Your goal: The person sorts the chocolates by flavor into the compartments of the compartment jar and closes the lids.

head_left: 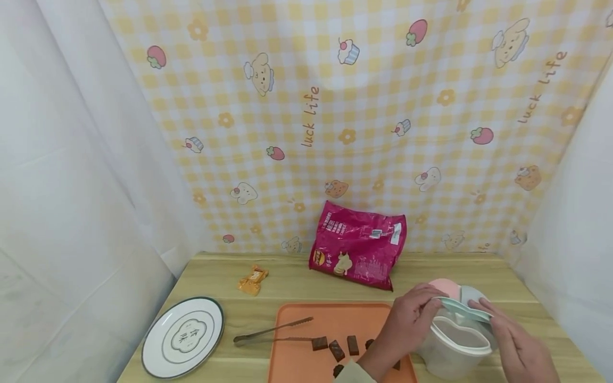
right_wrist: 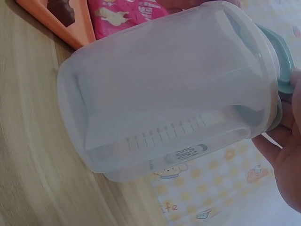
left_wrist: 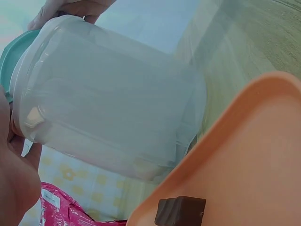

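Observation:
A translucent plastic storage container (head_left: 450, 359) stands upright at the right of the table, one front compartment uncovered. Above that opening a pale green lid (head_left: 463, 309) is tilted up. My left hand (head_left: 407, 322) pinches the lid's left end between thumb and fingers. At its right end, my right hand (head_left: 519, 340) grips the edge, thumb on top and fingers beneath. Behind it show a pink lid (head_left: 444, 287) and a grey-blue lid (head_left: 473, 292). Measuring marks run down the container's side (right_wrist: 164, 134) in the right wrist view.
An orange tray (head_left: 294, 367) holds several chocolates (head_left: 353, 344), partly hidden by my left forearm. Metal tongs (head_left: 258, 334) lean over its left edge. Farther left are a white plate (head_left: 158, 330) and an orange-wrapped candy (head_left: 253, 280). A magenta snack bag (head_left: 359, 247) rests against the back curtain.

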`<action>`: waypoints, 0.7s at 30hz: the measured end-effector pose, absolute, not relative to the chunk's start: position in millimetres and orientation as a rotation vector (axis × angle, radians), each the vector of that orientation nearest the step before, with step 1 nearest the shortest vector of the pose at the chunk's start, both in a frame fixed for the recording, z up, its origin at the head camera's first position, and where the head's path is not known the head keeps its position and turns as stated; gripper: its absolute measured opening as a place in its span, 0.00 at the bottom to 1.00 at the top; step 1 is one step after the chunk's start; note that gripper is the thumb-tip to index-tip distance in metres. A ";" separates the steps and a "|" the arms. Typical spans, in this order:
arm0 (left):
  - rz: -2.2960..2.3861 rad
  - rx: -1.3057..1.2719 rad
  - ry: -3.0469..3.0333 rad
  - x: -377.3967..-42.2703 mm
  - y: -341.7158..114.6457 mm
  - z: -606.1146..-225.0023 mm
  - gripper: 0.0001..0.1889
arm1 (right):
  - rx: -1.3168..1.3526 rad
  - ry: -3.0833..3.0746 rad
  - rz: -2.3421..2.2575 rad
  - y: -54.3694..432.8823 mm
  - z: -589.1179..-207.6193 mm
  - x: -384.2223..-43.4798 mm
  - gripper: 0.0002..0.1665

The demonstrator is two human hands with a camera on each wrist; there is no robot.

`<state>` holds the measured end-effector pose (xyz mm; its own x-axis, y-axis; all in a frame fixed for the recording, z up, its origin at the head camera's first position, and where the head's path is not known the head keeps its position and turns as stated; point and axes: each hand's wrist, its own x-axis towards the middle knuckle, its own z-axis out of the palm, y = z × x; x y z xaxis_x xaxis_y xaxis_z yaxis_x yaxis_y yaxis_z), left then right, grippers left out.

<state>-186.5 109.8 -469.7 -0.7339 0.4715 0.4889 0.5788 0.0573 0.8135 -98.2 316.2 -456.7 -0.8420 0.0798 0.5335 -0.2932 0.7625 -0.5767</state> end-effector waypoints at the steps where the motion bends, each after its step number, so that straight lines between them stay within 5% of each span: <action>1: -1.786 -1.102 -2.217 -186.5 110.0 -469.7 0.19 | 0.143 -2.408 0.918 315.5 -457.0 -98.0 0.21; 21: -1.838 -1.000 -2.403 -175.4 96.1 -458.8 0.20 | 0.023 -2.351 0.975 309.1 -458.6 -96.7 0.19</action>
<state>-175.4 96.1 -458.8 -0.8023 0.4989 0.3279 0.4471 0.1383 0.8837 -96.7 309.1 -458.6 -0.8272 0.2000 0.5251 -0.2305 0.7315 -0.6417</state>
